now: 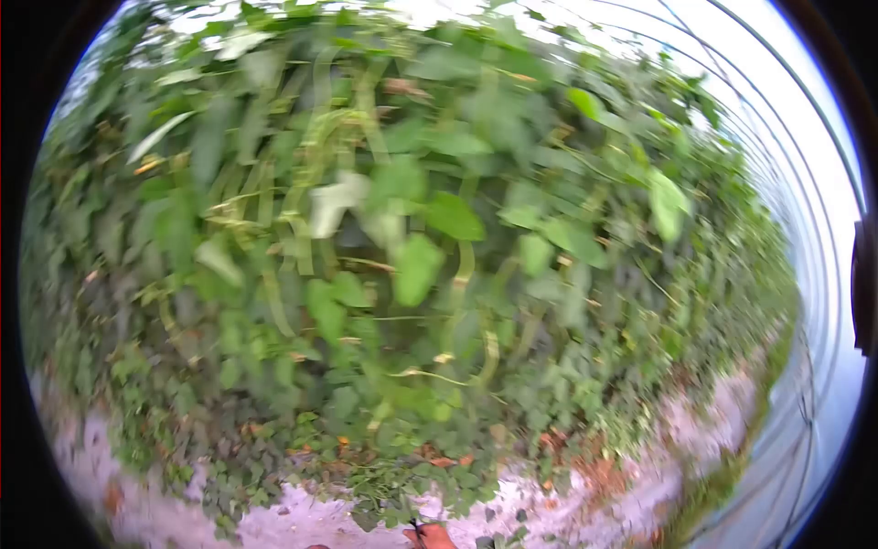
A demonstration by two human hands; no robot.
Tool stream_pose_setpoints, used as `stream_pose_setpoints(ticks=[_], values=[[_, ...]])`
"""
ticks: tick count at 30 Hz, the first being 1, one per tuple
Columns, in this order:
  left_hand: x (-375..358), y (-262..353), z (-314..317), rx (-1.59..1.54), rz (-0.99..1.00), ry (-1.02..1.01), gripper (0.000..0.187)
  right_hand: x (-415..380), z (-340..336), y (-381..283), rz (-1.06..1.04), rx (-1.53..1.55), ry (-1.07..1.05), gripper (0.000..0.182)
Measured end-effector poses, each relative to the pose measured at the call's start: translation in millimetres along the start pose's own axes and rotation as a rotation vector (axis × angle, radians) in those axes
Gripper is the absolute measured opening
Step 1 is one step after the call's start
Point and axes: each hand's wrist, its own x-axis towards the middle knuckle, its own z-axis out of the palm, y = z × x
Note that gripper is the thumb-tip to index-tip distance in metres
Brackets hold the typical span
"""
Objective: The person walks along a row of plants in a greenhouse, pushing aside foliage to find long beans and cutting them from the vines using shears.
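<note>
At the bottom edge, my right hand [433, 536] shows only in part, its fingers closed. A thin dark thing [416, 529] sticks up beside the fingers; its kind is too small and blurred to tell. Left of it, a sliver of what seems to be my left hand [317, 547] just enters the picture, its fingers hidden. Right above the right hand are low green leaves [393, 485] at the foot of a tall wall of climbing vines [416, 270]. Long pale-green pods [491, 355] hang among the leaves, smeared by motion.
Pale ground sheeting [293, 517] runs along the foot of the vines, with dry brown leaves [599, 476] scattered on it. On the right, a strip of grass [704, 494] borders a translucent sheet wall [814, 366] with curved hoops [805, 55] overhead.
</note>
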Motion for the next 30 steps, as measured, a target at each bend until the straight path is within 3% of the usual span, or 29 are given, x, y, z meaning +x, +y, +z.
stream_pose_setpoints(ticks=[1,3,4,5,7,9,11,13,15,16,17,18,19,21,23,27,30], values=[[8.2,-1.7,3.3,-0.062,-0.066,0.081,0.035,4.8,13.8,19.1,0.041,0.152,0.008,0.031],[21.3,-15.8,3.8,-0.018,0.117,0.12,0.034,16.9,39.4,40.7,0.06,0.081,-0.105,0.027],[17.3,-18.9,-5.8,0.021,0.217,0.13,0.034,29.6,34.2,9.9,0.089,-0.003,-0.221,0.022],[-9.5,-25.1,-11.2,-0.019,0.143,0.163,0.034,24.0,50.2,5.7,0.069,-0.008,-0.309,0.022],[-24.0,-27.8,-36.3,-0.1,-0.023,0.116,0.05,40.2,80.6,13.7,0.263,0.259,-0.381,0.017],[-35.6,-72.8,-24.5,-0.176,-0.076,0.171,0.047,46.4,99.4,-0.6,0.259,0.28,-0.4,0.021],[-51.2,-99.0,-29.5,-0.232,-0.116,0.22,0.045,58.9,104.7,-63.3,0.154,0.236,-0.412,0.028],[-80.8,-91.1,-70.4,-0.191,-0.204,0.251,0.044,78.3,136.1,-62.1,0.082,0.292,-0.401,0.036],[-85.1,-137.6,-55.1,-0.173,-0.294,0.27,0.043,92.7,163.3,-62.9,0.168,0.331,-0.544,0.042],[-90.5,-152.6,-52.7,-0.204,-0.307,0.313,0.043,98.1,159.6,-116.2,0.076,0.168,-0.534,0.047],[-97.0,-164.3,-50.2,-0.233,-0.321,0.357,0.043,102.2,171.0,-128.2,0.077,0.159,-0.562,0.047],[-105.7,-172.1,-46.8,-0.219,-0.367,0.295,0.042,102.1,182.6,-135.2,-0.086,0.097,-0.494,0.048],[-109.9,-180.9,-50.8,-0.283,-0.403,0.367,0.041,102.4,193.6,-144.6,-0.25,0.04,-0.425,0.05],[-120.7,-198.9,-44.8,-0.308,-0.448,0.421,0.04,106.4,201.0,-197.3,-0.34,0.065,-0.504,0.048],[-138.6,-196.2,-59.5,-0.35,-0.505,0.407,0.041,119.5,225.8,-189.8,0.353,0.13,-0.863,0.034],[-150.6,-233.3,-53.1,-0.414,-0.571,0.405,0.042,123.1,266.2,-176.1,0.349,0.061,-0.886,0.034],[-148.4,-242.1,-56.7,-0.377,-0.587,0.403,0.041,119.9,279.9,-135.2,-0.636,-0.269,-0.74,0.036]])
